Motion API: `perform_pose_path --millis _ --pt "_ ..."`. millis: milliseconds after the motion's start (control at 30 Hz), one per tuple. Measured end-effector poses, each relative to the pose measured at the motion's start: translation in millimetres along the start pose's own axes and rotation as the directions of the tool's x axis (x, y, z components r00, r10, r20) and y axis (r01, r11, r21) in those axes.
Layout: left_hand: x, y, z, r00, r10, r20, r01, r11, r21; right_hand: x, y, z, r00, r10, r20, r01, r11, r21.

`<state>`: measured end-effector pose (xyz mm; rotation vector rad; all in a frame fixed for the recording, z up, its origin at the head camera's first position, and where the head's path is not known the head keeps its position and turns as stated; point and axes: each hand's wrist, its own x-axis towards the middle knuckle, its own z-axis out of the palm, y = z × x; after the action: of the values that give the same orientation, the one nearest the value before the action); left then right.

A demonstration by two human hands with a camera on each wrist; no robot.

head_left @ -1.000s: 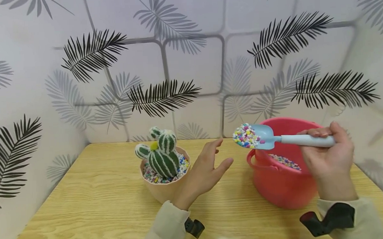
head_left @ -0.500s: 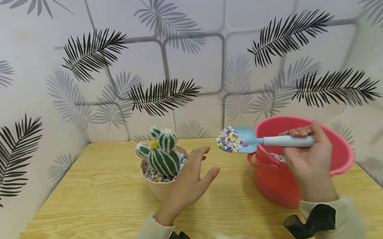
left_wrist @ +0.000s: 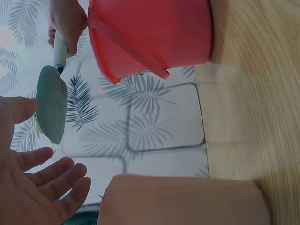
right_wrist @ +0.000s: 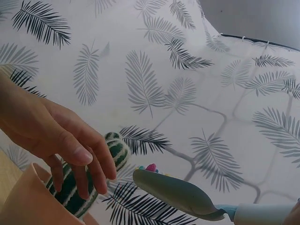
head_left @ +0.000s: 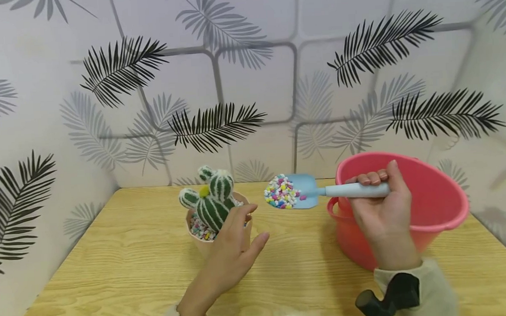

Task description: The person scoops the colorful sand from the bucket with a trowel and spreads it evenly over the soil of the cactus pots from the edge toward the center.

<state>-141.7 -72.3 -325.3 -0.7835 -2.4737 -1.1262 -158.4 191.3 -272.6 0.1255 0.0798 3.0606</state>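
Note:
My right hand (head_left: 382, 209) grips the pale handle of a light blue trowel (head_left: 307, 186), held level over the near-left rim of a red bucket (head_left: 358, 243). Its blade carries a heap of multicoloured pebbles (head_left: 281, 192) and points left. Fingers relaxed and holding nothing, my left hand (head_left: 227, 253) hovers in front of a peach flowerpot (head_left: 203, 245), hiding part of it. A knitted-looking green cactus (head_left: 213, 211) with white stripes and a yellow tuft stands in that pot among similar pebbles (head_left: 203, 228). In the left wrist view the trowel's underside (left_wrist: 51, 105) faces the left hand.
The wooden table (head_left: 113, 258) meets a leaf-patterned backdrop (head_left: 258, 91) behind the pot and bucket. The bucket's handle (left_wrist: 129, 44) hangs down its side in the left wrist view. Table surface lies between pot and bucket.
The right hand has moved left with the loaded trowel, from over the bucket toward the pot. My left hand has shifted left and slightly down, now overlapping the pot more.

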Motion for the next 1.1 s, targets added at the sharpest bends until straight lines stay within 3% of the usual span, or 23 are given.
perform_pose_path --millis 167,333,567,800,1000,1100 --pt "-9.7 -3.6 -6.7 0.998 -0.047 -0.031 0.047 0.999 0.024 -0.6 9.1 -0.2 1.000 0.000 -0.010 0.000 1.000 -0.001" --pt "-21.1 -7.8 -11.5 0.994 -0.099 -0.051 0.100 0.995 0.024 -4.0 20.0 -1.1 1.000 0.009 -0.024 -0.012 0.996 -0.093" --pt "-29.8 -19.6 -19.9 0.981 -0.043 -0.191 0.056 0.997 0.061 -7.3 36.0 -1.0 0.998 -0.005 -0.058 -0.001 0.994 -0.106" --pt "-38.8 -28.7 -26.3 0.954 -0.152 -0.258 0.171 0.984 0.051 -9.0 46.4 -4.2 0.997 0.010 -0.080 -0.023 0.987 -0.159" --pt "-39.6 -39.1 -33.9 0.937 -0.205 -0.284 0.227 0.973 0.046 -11.9 51.1 -10.2 0.995 0.008 -0.102 -0.029 0.979 -0.203" --pt "-38.3 -46.0 -38.7 0.920 -0.279 -0.275 0.295 0.955 0.017 -13.6 54.1 -13.1 0.992 0.003 -0.127 -0.032 0.973 -0.228"
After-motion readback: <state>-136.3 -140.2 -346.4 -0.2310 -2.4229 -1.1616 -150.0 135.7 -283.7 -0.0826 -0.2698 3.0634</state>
